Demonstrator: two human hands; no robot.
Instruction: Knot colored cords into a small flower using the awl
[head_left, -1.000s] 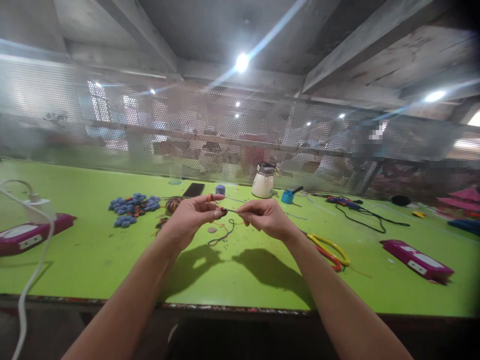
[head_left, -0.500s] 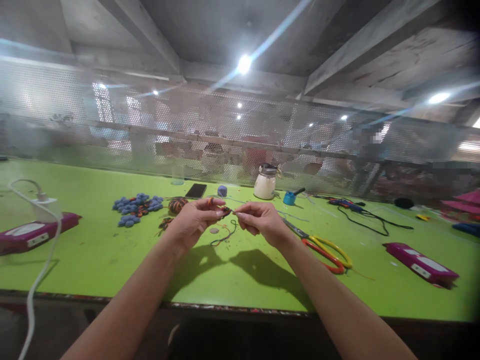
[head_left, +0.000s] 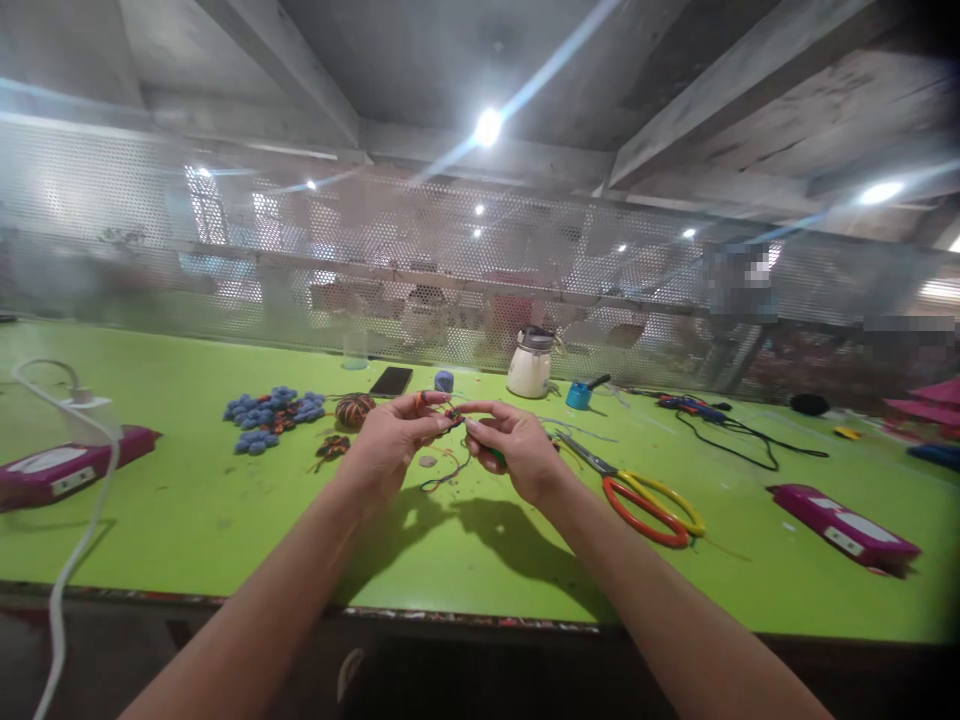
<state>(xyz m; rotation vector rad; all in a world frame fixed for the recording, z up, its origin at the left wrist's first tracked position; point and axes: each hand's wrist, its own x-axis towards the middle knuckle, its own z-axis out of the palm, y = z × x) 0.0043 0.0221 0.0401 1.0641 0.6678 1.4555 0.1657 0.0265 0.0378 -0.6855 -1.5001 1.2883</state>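
Between my hands is a small dark piece of yarn work [head_left: 454, 417]. My left hand [head_left: 390, 440] pinches it between thumb and fingers, with orange yarn looped round a raised finger. My right hand [head_left: 514, 445] meets it from the other side, its fingers closed around something green, mostly hidden in the palm. A thin dark strand hangs below onto the green table [head_left: 300, 540]. Left of my hands lie a ball of dark and orange yarn [head_left: 354, 409], a small orange-black piece [head_left: 331, 451] and several blue crocheted flowers [head_left: 259, 412].
Scissors with red and yellow handles [head_left: 649, 508] lie to the right. Behind are a phone [head_left: 392, 381], a blue yarn ball [head_left: 444, 381], a white jug [head_left: 529, 370] and a blue pot [head_left: 578, 396]. Maroon power strips [head_left: 844, 530] lie at both sides, one with a white cable.
My right hand has come up against the small piece, its index finger now reaching over toward my left fingers. Something green now shows in its palm.
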